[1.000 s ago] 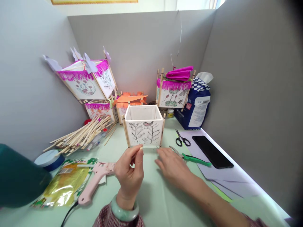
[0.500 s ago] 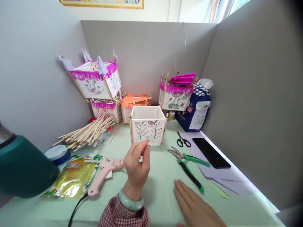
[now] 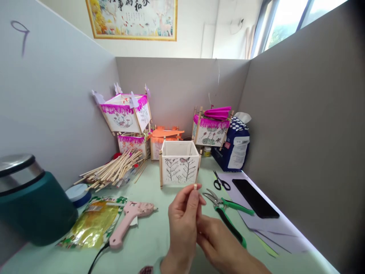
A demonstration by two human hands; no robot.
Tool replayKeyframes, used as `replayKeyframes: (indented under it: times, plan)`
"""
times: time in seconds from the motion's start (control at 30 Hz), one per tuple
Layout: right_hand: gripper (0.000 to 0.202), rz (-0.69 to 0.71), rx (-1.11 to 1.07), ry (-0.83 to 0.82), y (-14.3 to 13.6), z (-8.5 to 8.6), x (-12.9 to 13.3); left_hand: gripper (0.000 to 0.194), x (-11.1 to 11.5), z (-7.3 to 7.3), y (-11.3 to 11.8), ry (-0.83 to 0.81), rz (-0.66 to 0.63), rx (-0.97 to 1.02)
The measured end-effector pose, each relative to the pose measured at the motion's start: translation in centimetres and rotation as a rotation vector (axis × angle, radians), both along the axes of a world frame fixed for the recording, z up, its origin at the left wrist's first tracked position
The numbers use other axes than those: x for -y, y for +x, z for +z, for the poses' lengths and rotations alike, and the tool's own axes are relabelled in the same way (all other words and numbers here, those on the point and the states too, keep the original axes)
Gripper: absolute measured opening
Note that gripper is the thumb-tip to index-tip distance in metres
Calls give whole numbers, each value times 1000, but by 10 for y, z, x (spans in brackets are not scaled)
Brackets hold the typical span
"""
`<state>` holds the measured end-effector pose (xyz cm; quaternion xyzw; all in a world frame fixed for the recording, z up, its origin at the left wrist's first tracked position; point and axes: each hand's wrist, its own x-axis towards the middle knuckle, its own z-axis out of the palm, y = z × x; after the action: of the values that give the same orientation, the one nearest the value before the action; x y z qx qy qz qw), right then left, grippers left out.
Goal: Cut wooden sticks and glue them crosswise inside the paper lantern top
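Observation:
My left hand (image 3: 182,224) is closed, thumb against fingers, with a small pale wooden piece (image 3: 195,187) showing at the tips. Touching it from the right is my right hand (image 3: 218,236), its fingers curled in behind the left; whatever they hold is hidden. Just beyond both hands stands a white four-sided lantern (image 3: 180,169) with wooden corner sticks and inked trees on its front. Green-handled pruning shears (image 3: 225,205) lie open-bladed beside my right hand. To the left rests a pink glue gun (image 3: 128,220), its nozzle pointing right.
Left are a teal bottle (image 3: 37,209), a yellow plastic packet (image 3: 95,222), a tape roll (image 3: 78,194) and a stick pile (image 3: 114,169). Right are scissors (image 3: 221,182), a phone (image 3: 255,198) on lilac paper, and a blue tissue pack (image 3: 235,148). Fringed lanterns (image 3: 122,118) stand behind, between grey partitions.
My right hand has come up from flat on the table to meet my left. The left hand has moved right with the small piece. The camera has tilted up.

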<state>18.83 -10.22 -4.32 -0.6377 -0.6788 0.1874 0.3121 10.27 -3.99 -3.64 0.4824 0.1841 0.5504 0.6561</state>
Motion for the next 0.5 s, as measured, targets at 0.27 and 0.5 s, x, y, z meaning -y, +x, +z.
replayKeyframes:
  times: [0.27, 0.5]
  plan:
    - [23, -369, -283, 241, 74, -20, -62, 37, -97, -17, -25, 126, 576, -576]
    - [31, -330, -343, 217, 86, -30, -109, 52, -135, -39, -15, 121, 508, -913]
